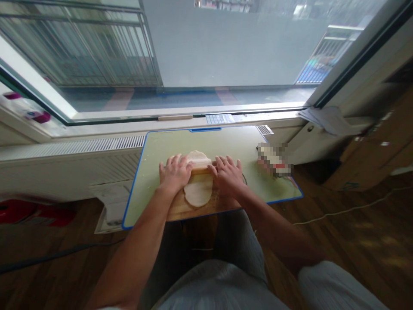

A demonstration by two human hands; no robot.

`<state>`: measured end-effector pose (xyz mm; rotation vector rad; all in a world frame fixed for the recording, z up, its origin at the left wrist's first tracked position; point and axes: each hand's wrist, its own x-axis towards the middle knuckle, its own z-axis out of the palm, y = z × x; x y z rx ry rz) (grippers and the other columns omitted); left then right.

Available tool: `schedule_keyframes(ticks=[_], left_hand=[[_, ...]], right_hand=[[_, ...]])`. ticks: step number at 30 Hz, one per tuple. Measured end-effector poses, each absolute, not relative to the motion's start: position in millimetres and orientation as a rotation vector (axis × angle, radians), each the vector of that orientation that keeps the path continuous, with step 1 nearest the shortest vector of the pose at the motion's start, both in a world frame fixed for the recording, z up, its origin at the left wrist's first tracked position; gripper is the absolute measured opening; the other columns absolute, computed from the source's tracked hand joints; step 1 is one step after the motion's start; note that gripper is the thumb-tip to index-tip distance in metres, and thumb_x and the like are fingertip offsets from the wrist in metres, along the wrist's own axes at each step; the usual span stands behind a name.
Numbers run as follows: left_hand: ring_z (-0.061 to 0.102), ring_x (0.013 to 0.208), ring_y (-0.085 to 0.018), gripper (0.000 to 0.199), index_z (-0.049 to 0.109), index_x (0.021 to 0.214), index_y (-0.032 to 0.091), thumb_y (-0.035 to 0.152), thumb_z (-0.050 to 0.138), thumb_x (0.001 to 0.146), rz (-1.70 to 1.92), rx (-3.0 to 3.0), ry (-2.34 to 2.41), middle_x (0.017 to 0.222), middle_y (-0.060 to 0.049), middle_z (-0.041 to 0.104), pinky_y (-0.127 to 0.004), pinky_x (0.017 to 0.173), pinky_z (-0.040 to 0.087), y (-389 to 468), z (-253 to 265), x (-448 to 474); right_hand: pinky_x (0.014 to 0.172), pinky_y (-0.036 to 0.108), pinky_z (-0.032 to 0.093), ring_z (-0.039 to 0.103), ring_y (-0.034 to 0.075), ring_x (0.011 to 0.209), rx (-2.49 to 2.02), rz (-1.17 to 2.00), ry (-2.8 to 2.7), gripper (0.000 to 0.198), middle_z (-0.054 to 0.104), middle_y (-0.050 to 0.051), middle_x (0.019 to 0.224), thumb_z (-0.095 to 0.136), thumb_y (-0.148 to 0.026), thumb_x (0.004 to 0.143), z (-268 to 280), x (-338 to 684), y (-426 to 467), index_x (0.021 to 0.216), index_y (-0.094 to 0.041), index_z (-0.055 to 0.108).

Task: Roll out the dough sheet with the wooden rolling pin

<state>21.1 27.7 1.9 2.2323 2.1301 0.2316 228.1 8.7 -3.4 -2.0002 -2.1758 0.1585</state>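
Note:
A flat sheet of pale dough lies on a wooden board. Across the dough rests a wooden rolling pin, its middle showing between my hands. My left hand is closed over the pin's left part, fingers bent forward and thumb pointing inward. On the right part, my right hand grips in the same way, its thumb close to the dough's edge. Both hands hide the pin's ends. Some dough shows beyond the pin, and a larger part lies on the near side.
The board sits on a pale green tabletop with a blue rim. A pixelated object is at its right. Behind are a radiator and a window sill. A cable runs along the floor at right; a red object is at left.

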Motion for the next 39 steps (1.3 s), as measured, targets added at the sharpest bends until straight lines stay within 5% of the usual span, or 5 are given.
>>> schedule_keyframes(ticks=[5,14,25,39], left_hand=[[0.042,0.159,-0.032,0.061,0.061,0.157,0.030,0.054,0.029,0.110,0.245,2.293,2.081,0.173,-0.009,0.049,-0.057,0.130,0.034,-0.2,-0.9,16.4],[0.040,0.160,-0.035,0.061,0.062,0.156,0.030,0.054,0.029,0.110,0.304,2.210,2.113,0.173,-0.010,0.048,-0.073,0.133,0.016,35.5,-1.8,20.7],[0.047,0.153,-0.038,0.061,0.062,0.153,0.032,0.055,0.031,0.107,0.215,1.959,2.117,0.170,-0.011,0.052,-0.070,0.127,0.032,99.1,11.2,20.6],[0.042,0.159,-0.034,0.061,0.058,0.158,0.031,0.052,0.029,0.110,0.193,2.169,2.089,0.174,-0.010,0.047,-0.067,0.130,0.028,34.7,4.4,20.8]], right_hand=[[0.134,0.064,0.018,0.029,0.033,0.165,-2.001,0.169,-2.173,0.073,0.041,0.013,0.176,0.029,-0.063,0.114,-7.9,230.0,-17.6,0.170,-0.018,0.041],[0.132,0.071,0.018,0.032,0.037,0.163,-2.015,0.224,-2.177,0.077,0.045,0.014,0.174,0.022,-0.069,0.113,-1.8,228.8,14.2,0.167,-0.020,0.047],[0.126,0.073,0.026,0.047,0.038,0.150,-2.029,0.174,-2.170,0.062,0.061,0.013,0.160,0.036,-0.061,0.112,2.2,221.7,79.7,0.154,-0.024,0.063],[0.131,0.070,0.024,0.038,0.036,0.160,-1.998,0.212,-2.153,0.068,0.052,0.011,0.169,0.025,-0.062,0.115,-4.6,227.3,15.4,0.161,-0.021,0.055]])
